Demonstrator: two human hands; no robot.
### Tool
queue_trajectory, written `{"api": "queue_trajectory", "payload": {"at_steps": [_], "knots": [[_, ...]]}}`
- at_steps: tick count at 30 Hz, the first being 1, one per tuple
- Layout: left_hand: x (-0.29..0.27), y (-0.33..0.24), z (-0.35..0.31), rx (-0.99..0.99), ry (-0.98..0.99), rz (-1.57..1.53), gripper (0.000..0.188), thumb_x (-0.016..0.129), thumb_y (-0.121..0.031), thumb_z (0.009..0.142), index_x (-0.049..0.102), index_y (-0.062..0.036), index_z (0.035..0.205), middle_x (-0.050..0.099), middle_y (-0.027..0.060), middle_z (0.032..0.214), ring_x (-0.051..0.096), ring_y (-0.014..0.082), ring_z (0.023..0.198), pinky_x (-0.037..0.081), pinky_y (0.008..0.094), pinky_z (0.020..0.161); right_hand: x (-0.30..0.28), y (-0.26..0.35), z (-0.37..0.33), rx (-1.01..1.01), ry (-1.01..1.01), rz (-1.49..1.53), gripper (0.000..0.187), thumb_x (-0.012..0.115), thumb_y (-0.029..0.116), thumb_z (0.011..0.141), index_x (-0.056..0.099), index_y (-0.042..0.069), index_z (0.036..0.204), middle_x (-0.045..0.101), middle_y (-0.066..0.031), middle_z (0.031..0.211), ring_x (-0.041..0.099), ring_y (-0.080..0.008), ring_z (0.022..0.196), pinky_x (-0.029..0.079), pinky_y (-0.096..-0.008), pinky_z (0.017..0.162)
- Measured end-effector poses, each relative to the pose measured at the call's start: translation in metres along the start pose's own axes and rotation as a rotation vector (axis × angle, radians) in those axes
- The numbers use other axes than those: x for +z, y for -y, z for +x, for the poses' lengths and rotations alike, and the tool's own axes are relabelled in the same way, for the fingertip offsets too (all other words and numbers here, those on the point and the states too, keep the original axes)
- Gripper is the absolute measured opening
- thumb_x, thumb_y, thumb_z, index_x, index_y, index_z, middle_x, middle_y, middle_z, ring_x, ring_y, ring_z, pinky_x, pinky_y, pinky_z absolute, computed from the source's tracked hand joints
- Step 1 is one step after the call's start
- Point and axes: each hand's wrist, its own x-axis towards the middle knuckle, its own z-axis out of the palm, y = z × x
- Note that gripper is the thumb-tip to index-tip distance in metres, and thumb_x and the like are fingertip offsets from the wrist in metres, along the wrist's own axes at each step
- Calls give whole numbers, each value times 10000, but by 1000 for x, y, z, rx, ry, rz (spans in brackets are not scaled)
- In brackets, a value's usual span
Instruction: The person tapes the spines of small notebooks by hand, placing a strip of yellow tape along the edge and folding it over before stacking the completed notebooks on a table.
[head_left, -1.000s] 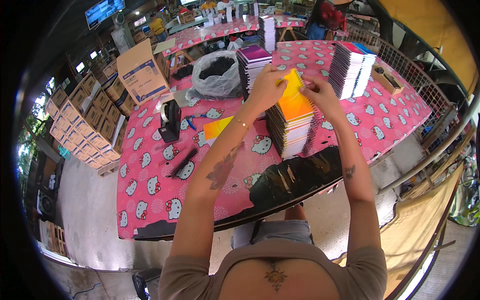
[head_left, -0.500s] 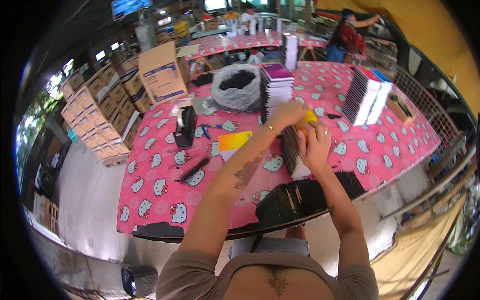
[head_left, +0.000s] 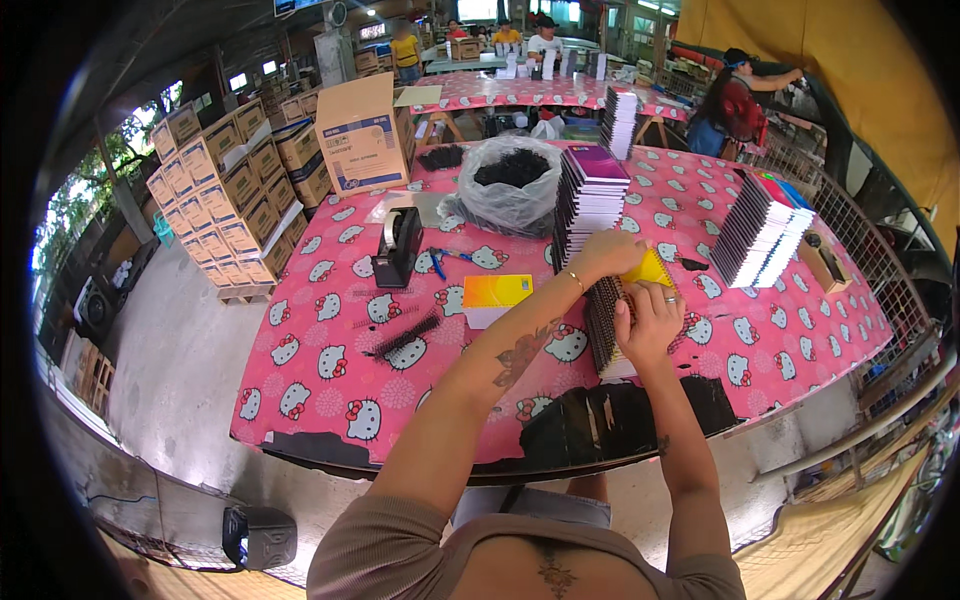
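A yellow spiral notebook (head_left: 652, 268) lies on top of a stack of spiral notebooks (head_left: 602, 332), whose dark coils face left. My left hand (head_left: 612, 253) is closed at the far end of the yellow notebook's coil, its fingertips partly hidden. My right hand (head_left: 652, 315) grips the same notebook nearer to me, with curled fingers over the cover and the thumb near the coil. Left of my forearm is a small pile of sheets with a yellow-orange cover (head_left: 498, 292). Blue-handled pliers (head_left: 440, 262) and loose black coils (head_left: 405, 337) lie farther left.
Behind my hands stand a purple-topped notebook stack (head_left: 592, 200) and a plastic bag of black coils (head_left: 508, 190). A tape dispenser (head_left: 398, 250) sits left, another notebook stack (head_left: 760, 235) right. Cardboard boxes (head_left: 225, 205) are piled beyond the table. Other people work farther back.
My view has shifted, so the table and things on it appear farther right and mostly lower. Both hands stay at the yellow notebook on the stack.
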Motion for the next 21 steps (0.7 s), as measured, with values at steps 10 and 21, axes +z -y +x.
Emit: {"api": "queue_trajectory", "payload": {"at_steps": [10,21], "knots": [[1,9,7,14,26,8,786,361,-648,981,733,43,990,695,315,1000,671,486,997,515,515,913,-2,12,-10,30,11,-97,202,619,288,924,675,122,1025,634,-44,1014,585,-255,974,381,-433,887],[-8,9,-27,374,-458,-50,345,557,-348,991,738,-56,1025,718,203,1017,673,426,964,527,476,875,5,5,-19,105,90,-86,163,628,205,905,660,132,1048,631,-61,1063,583,-280,1021,381,-449,924]]}}
